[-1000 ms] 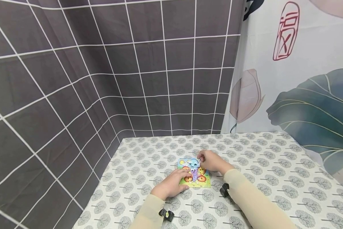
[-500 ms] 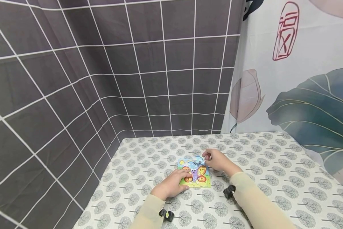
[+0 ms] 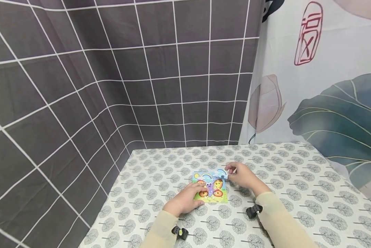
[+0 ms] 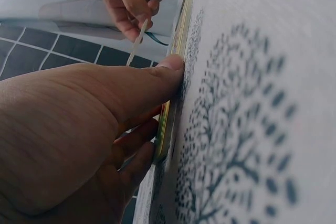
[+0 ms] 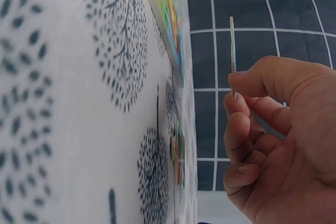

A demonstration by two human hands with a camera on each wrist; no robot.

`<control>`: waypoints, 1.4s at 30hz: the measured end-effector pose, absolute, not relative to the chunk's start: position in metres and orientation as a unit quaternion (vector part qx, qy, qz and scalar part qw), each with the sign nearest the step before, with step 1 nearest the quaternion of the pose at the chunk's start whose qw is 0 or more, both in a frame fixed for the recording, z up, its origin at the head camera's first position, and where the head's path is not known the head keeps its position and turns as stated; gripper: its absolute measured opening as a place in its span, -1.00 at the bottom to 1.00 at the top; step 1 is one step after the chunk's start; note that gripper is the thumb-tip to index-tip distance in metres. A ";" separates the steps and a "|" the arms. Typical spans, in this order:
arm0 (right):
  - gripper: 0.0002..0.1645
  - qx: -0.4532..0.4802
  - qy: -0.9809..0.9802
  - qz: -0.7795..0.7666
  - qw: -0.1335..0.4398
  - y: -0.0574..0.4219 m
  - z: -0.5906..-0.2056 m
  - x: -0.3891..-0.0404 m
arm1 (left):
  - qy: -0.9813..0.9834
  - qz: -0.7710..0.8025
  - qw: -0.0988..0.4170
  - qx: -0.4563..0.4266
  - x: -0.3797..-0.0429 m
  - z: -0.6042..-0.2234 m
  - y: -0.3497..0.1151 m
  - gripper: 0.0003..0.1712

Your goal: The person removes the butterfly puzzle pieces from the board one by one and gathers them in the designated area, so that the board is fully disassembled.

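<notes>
A square butterfly jigsaw puzzle (image 3: 214, 194) lies flat on the patterned cloth, its purple and orange picture facing up. My left hand (image 3: 187, 198) holds it at the left side, fingers over the picture and thumb (image 4: 170, 69) against the near edge; part of the butterfly's left wing is hidden under it. Between thumb and fingertips my right hand (image 3: 244, 177) pinches a thin light-blue puzzle piece (image 3: 221, 173) with a rainbow arc. That piece overlaps the puzzle's far right corner in the head view and appears edge-on, raised off the cloth, in the right wrist view.
Low on the cloth (image 3: 160, 172), a small stack of coloured flat bits (image 5: 178, 156) shows beyond the puzzle in the right wrist view. A dark grid curtain (image 3: 173, 86) hangs behind and left, a white floral curtain (image 3: 343, 103) at the right. Black wrist cameras sit on both sleeves.
My right hand has moved to the right with the rainbow piece, from over the puzzle's upper middle to its far right corner. The left hand and puzzle have stayed in place.
</notes>
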State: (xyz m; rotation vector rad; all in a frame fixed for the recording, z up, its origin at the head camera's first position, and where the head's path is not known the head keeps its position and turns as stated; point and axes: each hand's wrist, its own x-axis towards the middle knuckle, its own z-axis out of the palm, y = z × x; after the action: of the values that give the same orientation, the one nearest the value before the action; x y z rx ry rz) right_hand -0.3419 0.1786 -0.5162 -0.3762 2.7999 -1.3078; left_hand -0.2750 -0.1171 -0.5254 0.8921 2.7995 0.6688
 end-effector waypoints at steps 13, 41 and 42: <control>-0.58 -0.116 0.903 -0.413 -0.002 0.198 -0.517 -0.337 | 0.927 0.229 0.071 0.287 -0.274 -0.525 -0.117 -0.33; -0.63 -0.065 0.917 -0.393 0.002 0.257 -0.533 -0.343 | 0.925 0.245 0.072 0.282 -0.275 -0.527 -0.118 -0.34; -0.63 -0.063 0.916 -0.396 0.007 0.259 -0.533 -0.343 | 0.925 0.246 0.072 0.282 -0.275 -0.527 -0.118 -0.33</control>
State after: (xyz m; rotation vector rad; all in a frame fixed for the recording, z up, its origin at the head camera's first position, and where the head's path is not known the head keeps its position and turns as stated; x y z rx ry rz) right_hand -0.3426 0.2593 -0.5326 -0.1964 2.8650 -1.2392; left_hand -0.2751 -0.1177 -0.5272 0.8472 2.7795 0.7398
